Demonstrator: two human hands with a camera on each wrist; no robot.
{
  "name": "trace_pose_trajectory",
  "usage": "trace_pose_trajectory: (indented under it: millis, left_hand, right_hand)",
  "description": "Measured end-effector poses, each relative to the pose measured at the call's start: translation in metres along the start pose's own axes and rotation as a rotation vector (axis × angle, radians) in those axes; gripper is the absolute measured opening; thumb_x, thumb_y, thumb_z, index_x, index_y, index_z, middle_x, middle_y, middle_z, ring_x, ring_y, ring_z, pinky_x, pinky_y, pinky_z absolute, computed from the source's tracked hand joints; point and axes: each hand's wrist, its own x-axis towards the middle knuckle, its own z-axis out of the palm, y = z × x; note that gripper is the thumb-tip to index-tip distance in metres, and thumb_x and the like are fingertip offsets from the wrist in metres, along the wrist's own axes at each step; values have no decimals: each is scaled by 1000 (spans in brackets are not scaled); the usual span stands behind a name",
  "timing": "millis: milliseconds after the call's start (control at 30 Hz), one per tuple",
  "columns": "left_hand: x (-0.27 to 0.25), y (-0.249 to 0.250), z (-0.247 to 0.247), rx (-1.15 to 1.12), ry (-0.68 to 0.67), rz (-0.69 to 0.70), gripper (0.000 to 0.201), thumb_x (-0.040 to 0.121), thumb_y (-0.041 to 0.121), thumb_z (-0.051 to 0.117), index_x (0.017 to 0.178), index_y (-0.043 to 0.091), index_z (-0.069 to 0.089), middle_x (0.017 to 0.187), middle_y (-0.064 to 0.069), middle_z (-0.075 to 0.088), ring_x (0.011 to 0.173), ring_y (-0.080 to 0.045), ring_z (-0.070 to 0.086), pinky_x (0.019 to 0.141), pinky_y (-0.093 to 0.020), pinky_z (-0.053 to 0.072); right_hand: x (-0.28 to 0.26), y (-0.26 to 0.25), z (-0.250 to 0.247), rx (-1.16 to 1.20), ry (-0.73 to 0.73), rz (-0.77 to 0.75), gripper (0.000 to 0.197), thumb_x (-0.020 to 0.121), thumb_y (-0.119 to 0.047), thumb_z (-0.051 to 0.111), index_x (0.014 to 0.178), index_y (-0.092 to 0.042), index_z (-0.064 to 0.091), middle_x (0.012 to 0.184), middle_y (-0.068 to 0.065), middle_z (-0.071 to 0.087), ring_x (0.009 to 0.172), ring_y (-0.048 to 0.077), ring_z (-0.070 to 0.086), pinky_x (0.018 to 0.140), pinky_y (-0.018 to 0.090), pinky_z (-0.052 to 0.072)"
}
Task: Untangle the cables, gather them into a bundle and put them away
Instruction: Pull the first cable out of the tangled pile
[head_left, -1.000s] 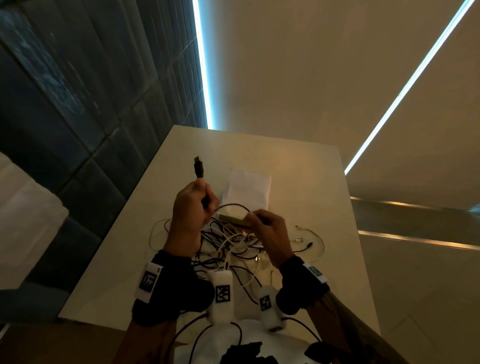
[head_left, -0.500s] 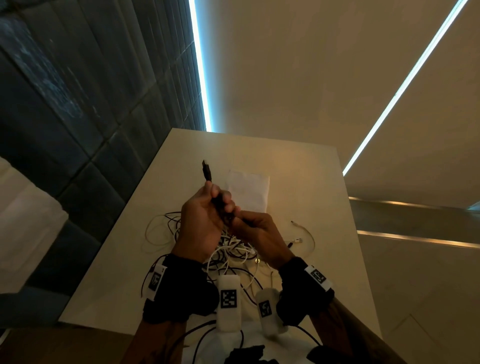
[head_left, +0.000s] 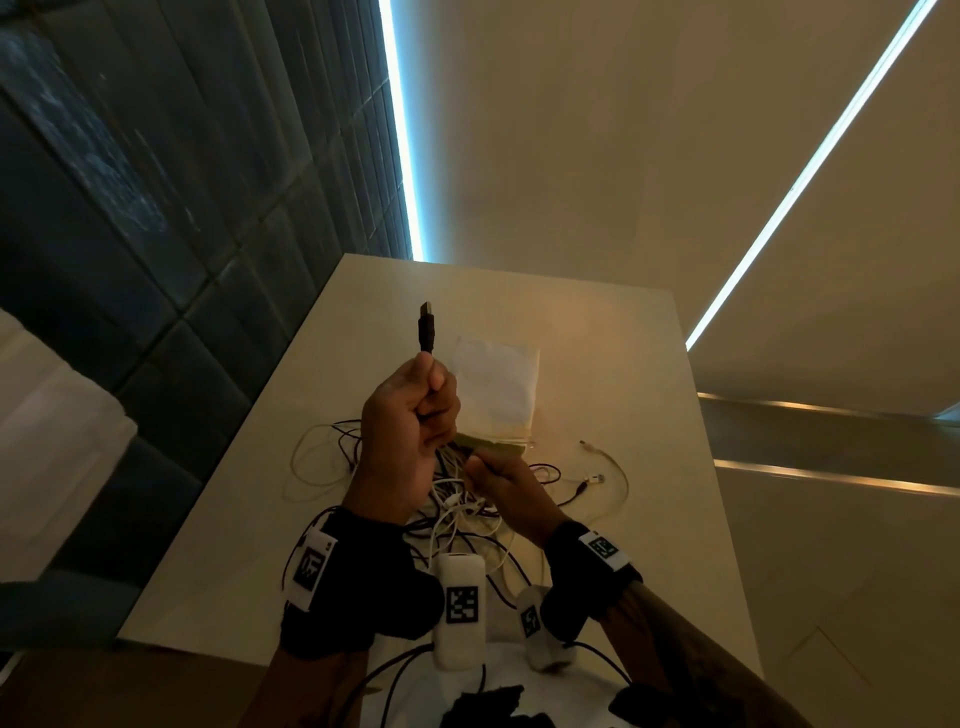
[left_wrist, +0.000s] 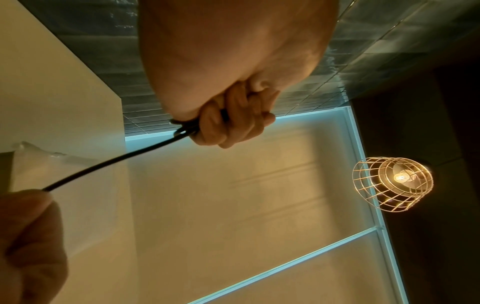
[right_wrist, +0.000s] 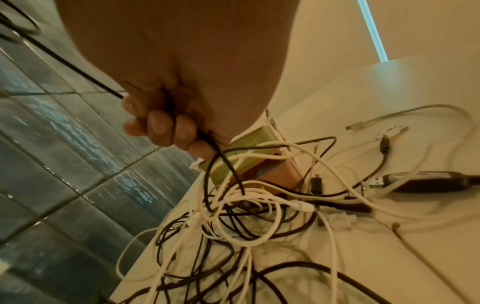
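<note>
Two fists | left hand (head_left: 410, 415) raised, right hand (head_left: 501, 486) low | black cable (left_wrist: 114, 162) between

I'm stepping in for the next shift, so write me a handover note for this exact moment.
Left hand: grips the black cable below its USB plug, plug pointing up.
Right hand: holds the same cable lower down, over the tangle.
Things: black and white cables lie knotted on the table; a white bag lies behind them.
Done: one cable partly drawn out.
Left: untangling, bundling, stowing.
</note>
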Motion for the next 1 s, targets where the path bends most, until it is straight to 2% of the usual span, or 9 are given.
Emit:
trace_pose_trajectory:
  millis: [200, 300, 400, 500, 600, 733, 833, 900, 1000]
  left_hand:
    - [-3, 21, 3, -24, -26, 59, 34, 102, 23, 30, 71, 14, 42, 53, 8, 30, 42, -5, 19, 42, -22, 12]
    - [-4, 22, 5, 28, -7, 56, 36, 102, 21, 29, 70, 14, 43, 53, 7, 29, 43, -5, 19, 42, -21, 13]
    - [-3, 21, 6, 147, 58, 36, 37, 103, 18, 28, 69, 13, 42, 51, 6, 29, 41, -6, 18, 39, -19, 14]
    - [1, 21, 2, 303, 169, 42, 37, 103, 16, 31, 68, 13, 43, 51, 2, 32, 40, -7, 21, 39, -20, 17]
    - [4, 11, 0, 413, 272, 18, 34, 102, 12, 33, 68, 10, 41, 57, -8, 39, 36, -6, 29, 37, -17, 25]
    - [7, -10, -10, 530, 369, -63, 34, 102, 15, 33, 70, 8, 44, 61, -11, 59, 38, -7, 39, 42, -20, 31]
    - [8, -17, -14, 587, 424, -130, 34, 102, 22, 34, 75, 9, 51, 60, -4, 59, 54, -19, 45, 49, -27, 33]
    - [5, -15, -13, 440, 374, -152, 36, 103, 25, 33, 74, 11, 50, 73, -11, 65, 61, -22, 55, 53, -28, 42]
    - [1, -10, -15, -16, 207, -175, 37, 103, 30, 29, 73, 16, 44, 84, -13, 72, 70, -22, 65, 61, -30, 52]
  right_hand:
    - [-2, 27, -8, 65, 40, 91, 40, 101, -3, 41, 65, -18, 50, 66, -6, 46, 61, 6, 43, 62, 18, 38]
    - [-2, 27, -9, 54, 58, 131, 32, 100, -2, 42, 69, -6, 49, 67, 0, 46, 59, 5, 43, 62, 20, 38]
    - [1, 16, -14, -56, 147, 142, 32, 97, -7, 49, 67, -8, 61, 62, -5, 54, 55, 2, 47, 60, 23, 38]
    - [0, -19, -18, -17, 222, 74, 26, 95, -10, 56, 71, -8, 68, 61, -8, 61, 55, 4, 53, 56, 20, 41]
    - [1, -66, -18, 126, 231, 5, 19, 93, -5, 59, 81, 6, 68, 63, -2, 63, 55, 5, 59, 54, 17, 47]
    - [1, -105, -14, 142, 208, -124, 18, 93, -2, 58, 81, 6, 68, 55, -8, 54, 47, 2, 44, 50, 12, 41]
    - [-3, -111, -6, 127, 149, -186, 17, 93, -7, 59, 87, 3, 71, 64, -3, 65, 56, 19, 54, 56, 27, 44]
    - [-6, -108, -3, 160, 82, -196, 16, 93, -10, 60, 91, -1, 74, 79, 15, 69, 64, 35, 57, 60, 40, 45]
    - [-9, -98, -8, 192, -1, -134, 19, 92, -10, 59, 78, -9, 72, 66, 14, 54, 58, 22, 41, 56, 29, 35]
